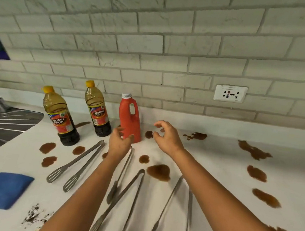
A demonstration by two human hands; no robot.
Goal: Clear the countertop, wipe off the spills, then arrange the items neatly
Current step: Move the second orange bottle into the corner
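Observation:
A red bottle (130, 119) with a white cap stands on the white countertop (213, 167) near the back wall. My left hand (118, 142) reaches to its lower left side, fingers spread and touching or almost touching it. My right hand (166, 136) hovers just right of the bottle, fingers loosely curved, holding nothing. Two dark sauce bottles with yellow caps, one (61, 117) and the other (97, 109), stand to the left. Several metal tongs, among them one pair (76, 162), lie across the counter. Brown spills such as a big puddle (159, 172) dot the surface. A folded blue cloth (1, 189) lies at the front left.
A sink drainboard (7, 124) sits at the far left. Dark crumbs (34, 215) are scattered near the front edge. A wall socket (230, 93) is set in the brick backsplash. More brown spills (254, 152) spread along the right side.

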